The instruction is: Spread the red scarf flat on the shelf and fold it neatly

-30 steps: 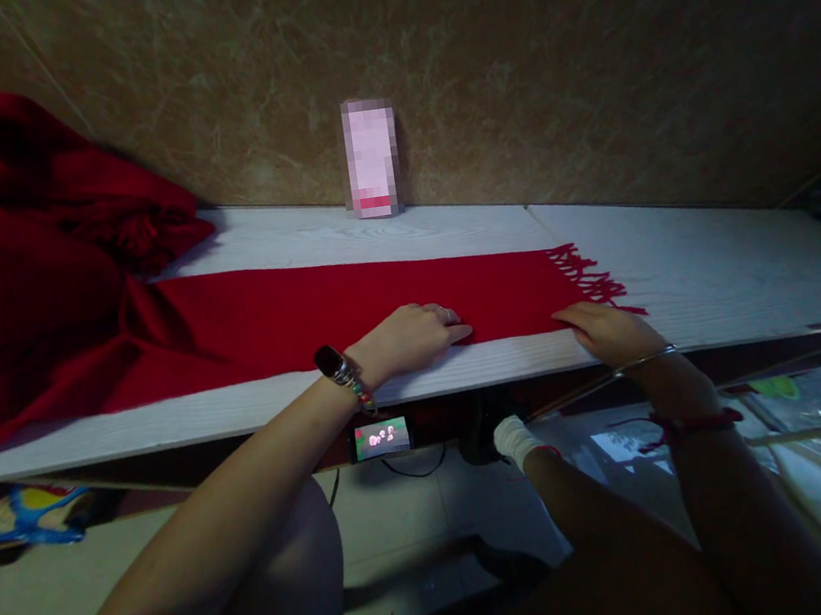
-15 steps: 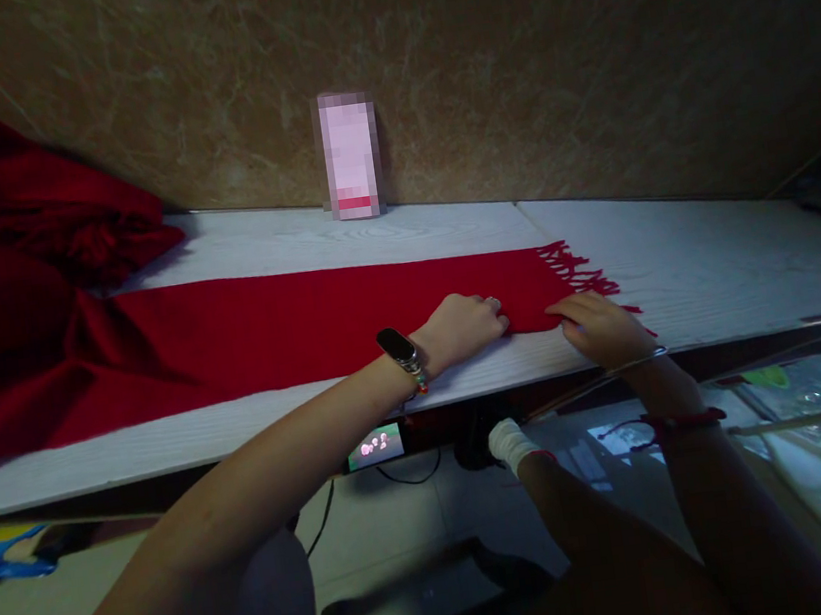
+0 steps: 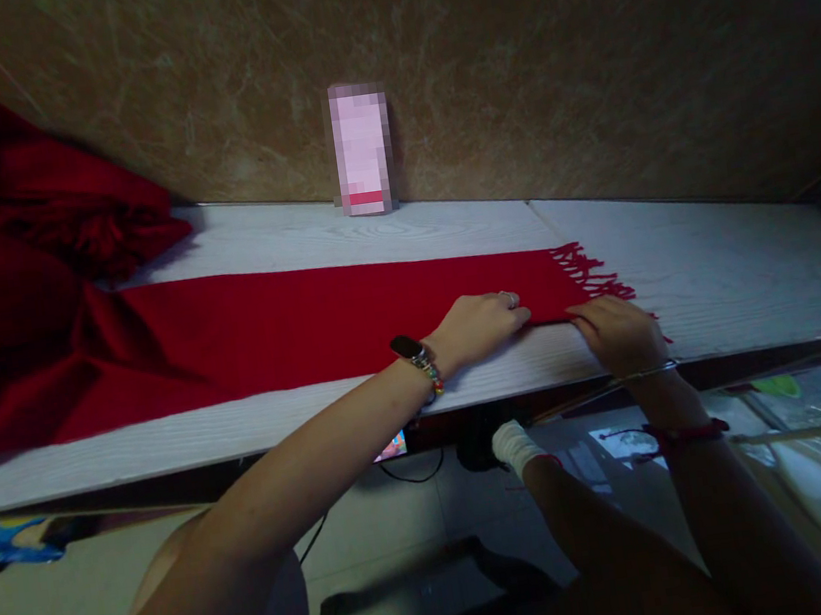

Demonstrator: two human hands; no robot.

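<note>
A red scarf (image 3: 306,321) lies stretched along a white wood-grain table, its fringed end to the right and the rest heaped at the left. My left hand (image 3: 479,325) rests on the scarf's near edge, fingers curled with the edge under them; a ring and a wristband with a dark face are on it. Close to the fringe, my right hand (image 3: 624,332) pinches the same near edge between thumb and fingers. Between the two hands the edge runs straight. Part of the fringe is hidden behind my right hand.
A blurred pink pack (image 3: 363,152) stands against the brown marbled wall (image 3: 576,74). The white table (image 3: 739,274) is narrow, its front edge just below my hands. Beneath are a lit screen (image 3: 392,445), a cable and a foot in a white sock (image 3: 513,445).
The view has shifted slightly. Both hands stay at the scarf's near edge by the fringe, and that edge looks straighter between them. The picture on the screen below has changed.
</note>
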